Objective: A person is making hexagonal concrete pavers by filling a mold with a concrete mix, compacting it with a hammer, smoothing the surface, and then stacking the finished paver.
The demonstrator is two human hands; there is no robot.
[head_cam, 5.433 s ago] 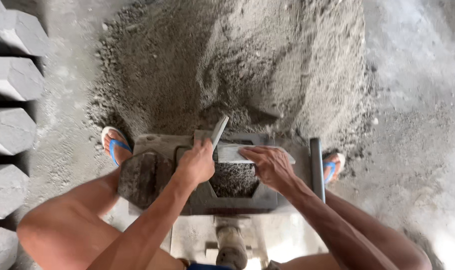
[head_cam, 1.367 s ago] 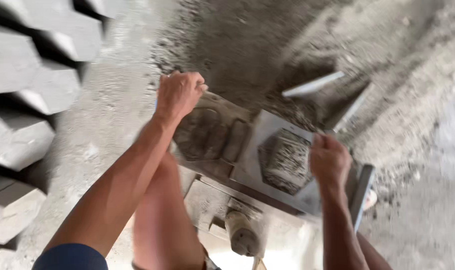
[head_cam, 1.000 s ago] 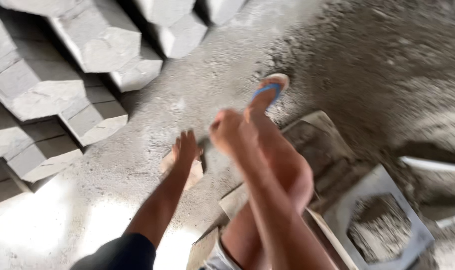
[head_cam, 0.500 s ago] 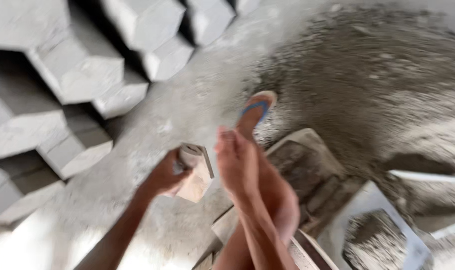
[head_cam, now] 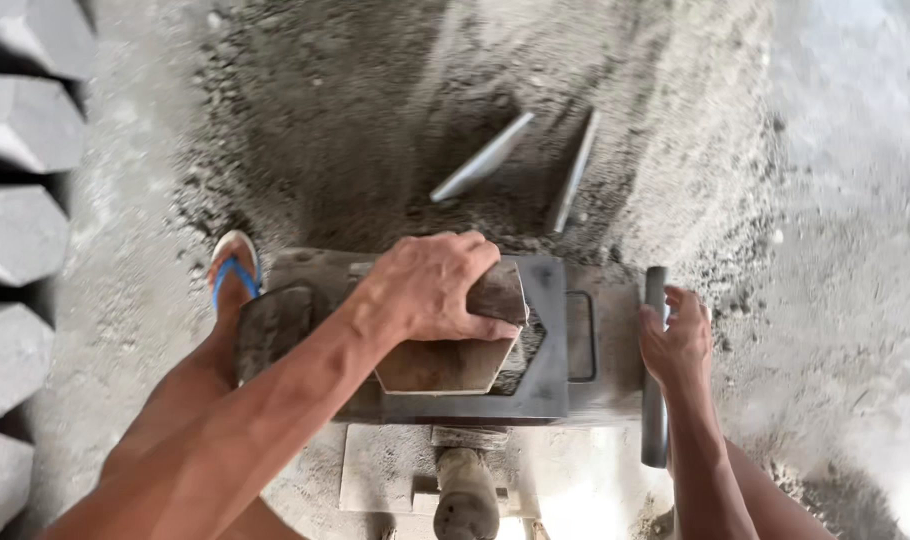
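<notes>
1. The left hand (head_cam: 427, 287) covers the upper part of the hexagonal plate (head_cam: 445, 362), so its top edge is hidden.
2. The plate hides most of the mould opening (head_cam: 528, 345) (only a dark sliver shows).
3. The hexagonal blocks (head_cam: 20, 235) are cut off by the left edge.
4. The press post (head_cam: 465, 495) runs out at the bottom edge.

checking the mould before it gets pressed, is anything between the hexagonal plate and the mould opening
Nothing visible does. The left hand holds the brown hexagonal plate right over the grey mould frame; only grey mix shows in the gap. The right hand grips the side bar.
</notes>
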